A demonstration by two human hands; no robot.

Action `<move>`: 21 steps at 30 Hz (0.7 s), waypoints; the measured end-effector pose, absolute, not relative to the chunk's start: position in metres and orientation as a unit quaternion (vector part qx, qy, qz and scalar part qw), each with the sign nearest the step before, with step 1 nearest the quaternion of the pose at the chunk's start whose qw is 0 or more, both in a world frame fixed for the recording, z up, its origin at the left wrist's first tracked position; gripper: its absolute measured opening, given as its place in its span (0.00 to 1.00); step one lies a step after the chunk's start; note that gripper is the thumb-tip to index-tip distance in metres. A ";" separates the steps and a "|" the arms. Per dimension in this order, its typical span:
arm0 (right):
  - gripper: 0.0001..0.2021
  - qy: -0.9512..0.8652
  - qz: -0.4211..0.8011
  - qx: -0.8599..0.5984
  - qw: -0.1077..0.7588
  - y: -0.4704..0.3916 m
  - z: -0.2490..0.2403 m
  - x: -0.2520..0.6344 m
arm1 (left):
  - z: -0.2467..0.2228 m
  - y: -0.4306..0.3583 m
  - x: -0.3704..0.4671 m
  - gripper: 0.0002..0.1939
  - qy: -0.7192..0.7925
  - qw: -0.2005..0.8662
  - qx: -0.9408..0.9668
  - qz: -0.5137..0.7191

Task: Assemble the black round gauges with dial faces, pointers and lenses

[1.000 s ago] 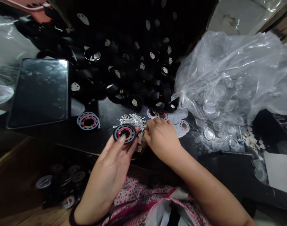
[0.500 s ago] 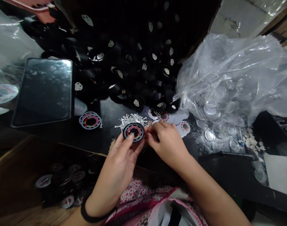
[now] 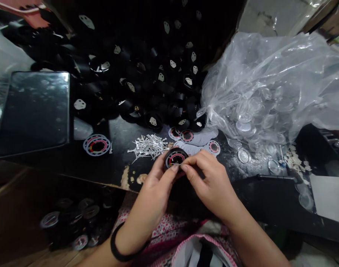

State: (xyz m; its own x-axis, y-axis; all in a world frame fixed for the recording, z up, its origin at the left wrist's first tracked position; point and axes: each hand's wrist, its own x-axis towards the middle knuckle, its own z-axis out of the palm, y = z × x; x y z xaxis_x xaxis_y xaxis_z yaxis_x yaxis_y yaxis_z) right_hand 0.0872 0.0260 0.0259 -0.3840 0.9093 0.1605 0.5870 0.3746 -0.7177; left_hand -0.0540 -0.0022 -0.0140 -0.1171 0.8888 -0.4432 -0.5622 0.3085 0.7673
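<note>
My left hand [image 3: 155,183] is closed around a round black pressure gauge [image 3: 175,155], tilted face up, its dial ringed in white and red. My right hand [image 3: 209,176] pinches at the gauge's near right edge, where a thin pale gauge needle [image 3: 177,164] shows between its fingertips and my left thumb. Just beyond lies a heap of white needles [image 3: 149,145]. Fanned stacks of printed dial discs [image 3: 195,139] are behind my right hand. Two more dial discs [image 3: 97,145] overlap on the left, a single needle beside them.
Many black gauge housings [image 3: 158,92] are piled at the back. A clear plastic bag of transparent lenses [image 3: 247,115] takes up the right, with a dark-handled tool [image 3: 277,178] nearer. A dark tray [image 3: 32,111] stands left. Below the table edge sit finished-looking gauges [image 3: 80,241].
The gauge and my left hand have moved right, nearer my body. My right hand has come from the needle heap's right side to the gauge's face. The camera view has shifted slightly.
</note>
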 end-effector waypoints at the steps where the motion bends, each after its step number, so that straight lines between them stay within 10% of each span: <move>1: 0.05 -0.780 0.281 -0.490 0.267 0.025 0.027 0.089 | -0.016 -0.003 -0.050 0.15 0.488 0.651 0.181 0.552; 21: 0.08 -0.749 0.305 -0.522 0.271 0.015 0.034 0.103 | -0.002 -0.010 -0.044 0.11 0.532 0.582 0.321 0.525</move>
